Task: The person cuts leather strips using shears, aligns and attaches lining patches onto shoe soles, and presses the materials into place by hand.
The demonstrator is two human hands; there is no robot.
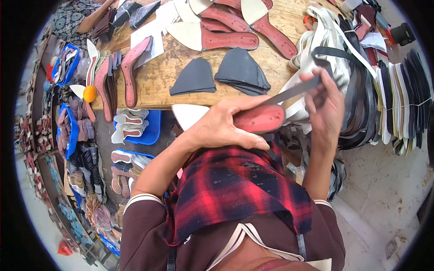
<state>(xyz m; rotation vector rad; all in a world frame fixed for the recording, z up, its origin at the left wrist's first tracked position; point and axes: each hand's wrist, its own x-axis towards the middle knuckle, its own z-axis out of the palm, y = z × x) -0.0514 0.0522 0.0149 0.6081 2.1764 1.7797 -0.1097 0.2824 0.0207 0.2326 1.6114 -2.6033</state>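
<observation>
We are standing in a shoe workshop: insoles (230, 41) are covering the wooden bench (153, 88) at top centre, strips (355, 119) are hanging at right, and blue bins (155, 128) are holding soles at left.

Bright, diffuse light; wooden table (151, 88) well lit; right hand (324, 97) slightly blurred; edges fisheye-bent, rim black.

I see the left forearm (165, 165) slant inward from the side, its hand, the left hand (221, 119), clasped firmly with the back upward and the thumb (253, 141) on the near side. The right forearm (321, 165) rises steeply, and the right hand (324, 97) is lifted farther out, fingers (332, 85) curled in a pinch.
</observation>
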